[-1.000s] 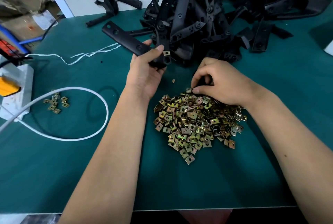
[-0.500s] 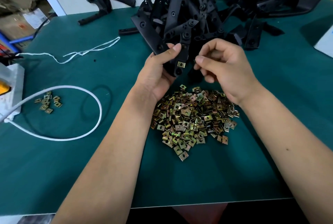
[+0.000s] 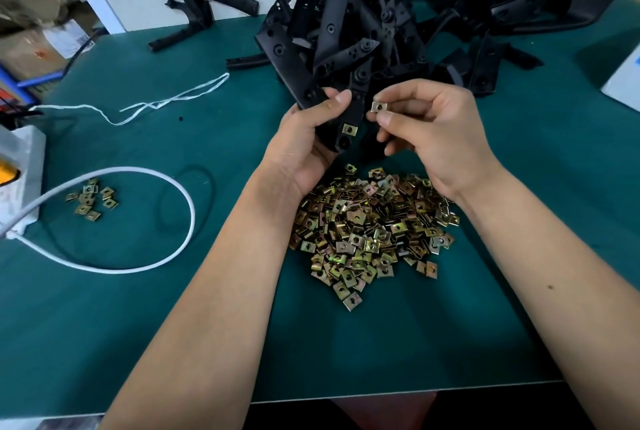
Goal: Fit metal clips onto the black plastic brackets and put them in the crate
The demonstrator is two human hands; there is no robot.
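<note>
Your left hand (image 3: 304,138) grips a black bracket (image 3: 294,66) above the green table (image 3: 173,325), one clip already fitted (image 3: 349,128) at its lower end. Your right hand (image 3: 436,138) pinches a loose clip (image 3: 379,106) just beside it. The heap of clips (image 3: 374,228) lies under your wrists; more brackets (image 3: 433,24) are piled behind.

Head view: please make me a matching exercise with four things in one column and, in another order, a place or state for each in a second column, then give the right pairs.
Things:
1. single clip
2. black bracket
3. big clip pile
4. small clip group

Places or states:
A. lies inside the loop of the white cable
B. pinched by the right hand
C. held by the left hand, one clip already on it
D. heaped on the green mat between the forearms

Pairs: 1-B, 2-C, 3-D, 4-A
</note>
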